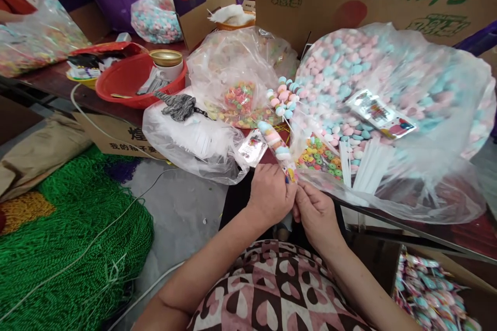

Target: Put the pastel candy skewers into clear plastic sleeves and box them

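Observation:
A skewer of pastel marshmallows [275,140] in a printed clear wrapper leans up and to the left in front of me. My left hand [271,192] is closed around the wrapper's lower end. Just beside it, my right hand [315,211] pinches at the bottom of the same wrapper, thumb against fingers; the stick end is hidden there. A silver printed packet [253,148] lies left of the skewer. Beyond its tip rest more skewered marshmallows [284,97]. Colourful ring candies [319,158] lie to the right, near white sticks [368,168].
A large clear bag of marshmallows [411,72] fills the right of the table, with a foil packet [382,113] on it. Left are a red basin [116,83] and a bag of white sticks [194,137]. Green cord [77,238] heaps below; wrapped candies [430,289] fill a box lower right.

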Available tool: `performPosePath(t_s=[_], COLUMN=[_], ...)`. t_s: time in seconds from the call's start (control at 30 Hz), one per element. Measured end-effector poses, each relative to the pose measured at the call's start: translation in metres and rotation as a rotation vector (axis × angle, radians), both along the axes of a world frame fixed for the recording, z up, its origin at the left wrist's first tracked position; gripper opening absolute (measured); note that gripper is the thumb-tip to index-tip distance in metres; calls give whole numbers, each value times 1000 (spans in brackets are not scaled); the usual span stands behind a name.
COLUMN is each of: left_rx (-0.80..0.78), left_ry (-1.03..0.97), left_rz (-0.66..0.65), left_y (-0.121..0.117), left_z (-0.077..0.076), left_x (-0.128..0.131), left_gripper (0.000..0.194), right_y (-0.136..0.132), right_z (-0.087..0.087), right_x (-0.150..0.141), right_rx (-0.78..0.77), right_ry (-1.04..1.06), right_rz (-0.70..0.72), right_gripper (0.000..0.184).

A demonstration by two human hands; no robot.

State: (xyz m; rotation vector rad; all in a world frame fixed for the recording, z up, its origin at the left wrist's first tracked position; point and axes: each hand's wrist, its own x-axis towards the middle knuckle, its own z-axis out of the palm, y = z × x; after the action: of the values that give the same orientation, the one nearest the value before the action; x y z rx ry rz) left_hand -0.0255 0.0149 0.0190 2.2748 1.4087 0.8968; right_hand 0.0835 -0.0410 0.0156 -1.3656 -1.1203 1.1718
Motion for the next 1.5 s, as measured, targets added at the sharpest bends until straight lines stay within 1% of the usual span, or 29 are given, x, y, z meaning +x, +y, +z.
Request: performPosePath(t_s=[0.07,0.1,0.17,0.23,0.3,0.33,0.4,0.53,0.63,0.8,0.9,0.97,1.03,1.07,1.13,1.23,1.3,1.43,1.47,1.5], left_rx=[-102,-184,-395,-598,-731,-774,-836,-920,-1007,-1054,-1047,-1045,-1052,-1062,-1079,-1087,-1087,-1044,-1040,-1041], left_ry=[-106,-195,-448,-781,-1082,-1183,-1277,-1332,-1340,-1304,-1272,-1296,-1362,-1395,-1444,-1462,-1461,-1414,-1392,-1376], left_rz=[-26,-62,-182,-281,-291,-275,-244,-186,-160,-177,-194,-242,-301,-310,-269,-179,-154,-141,-147,-154], left_y=[-1,-1,0,1,4,6,10,11,5,-6,-7,-5,-1,1,5,5,2,-4,-4,-5], left_z=[3,6,13,21,27,29,31,25,17,9,7,8,12,14,19,22,20,9,7,4], left_x=[-3,-6,-13,-21,-23,-22,-16,3,12,12,8,5,1,-1,-3,-2,2,6,5,2], left_gripper=[16,16,18,32,42,44,42,40,40,44,39,36,39,42,48,56,54,39,36,34], right_y=[4,5,7,5,3,2,0,-2,-3,-4,-4,-3,-3,-3,-3,-5,-5,-4,-3,-1], right_z=[1,1,2,2,0,-1,-3,-3,-2,-6,-6,-5,-3,-3,-2,-3,-4,-2,0,3], right_x=[1,2,6,10,13,12,11,8,7,2,2,4,7,8,9,6,2,0,3,7], right_rx=[28,52,109,140,127,112,86,81,79,16,-9,-10,-8,-10,-21,-35,-36,-49,-62,-74], right_ry=[-32,-63,-139,-194,-191,-175,-145,-141,-118,32,91,77,47,35,19,14,5,-67,-97,-138], right_rz=[1,5,7,13,31,42,70,103,85,61,69,94,124,136,149,144,127,122,150,206], right_gripper=[36,37,36,31,28,28,30,30,31,46,48,42,35,34,33,35,36,45,48,49])
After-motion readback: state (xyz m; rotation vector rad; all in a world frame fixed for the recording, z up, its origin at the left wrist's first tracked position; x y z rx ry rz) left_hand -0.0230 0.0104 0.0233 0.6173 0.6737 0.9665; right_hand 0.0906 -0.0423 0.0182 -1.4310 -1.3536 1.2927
